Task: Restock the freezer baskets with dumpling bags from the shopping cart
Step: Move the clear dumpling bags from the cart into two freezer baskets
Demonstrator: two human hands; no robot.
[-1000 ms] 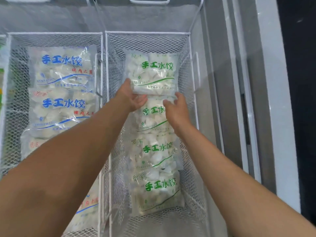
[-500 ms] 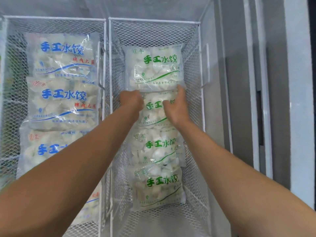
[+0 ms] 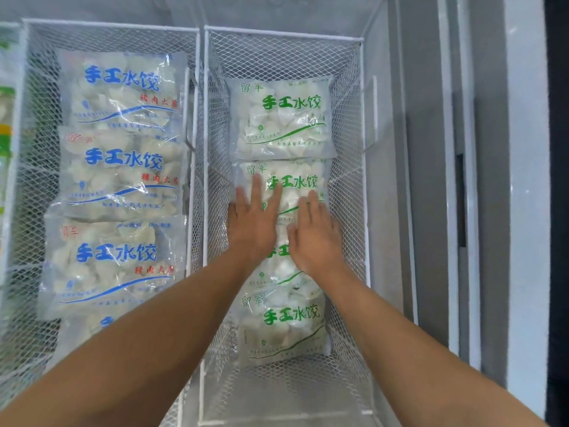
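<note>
Your left hand (image 3: pixel 254 224) and right hand (image 3: pixel 314 238) lie flat, fingers straight, side by side at frame centre, gripping nothing. Both press second clear green-lettered dumpling bag (image 3: pixel 295 186) from top, in right white wire-mesh basket (image 3: pixel 357 192); palms cover third bag below. Green bags in that basket: four, in overlapping column. Left white wire-mesh basket (image 3: pixel 24 180), frame left: three clear blue-lettered dumpling bags (image 3: pixel 123 167) fully seen, fourth partly hidden under your left forearm.
</note>
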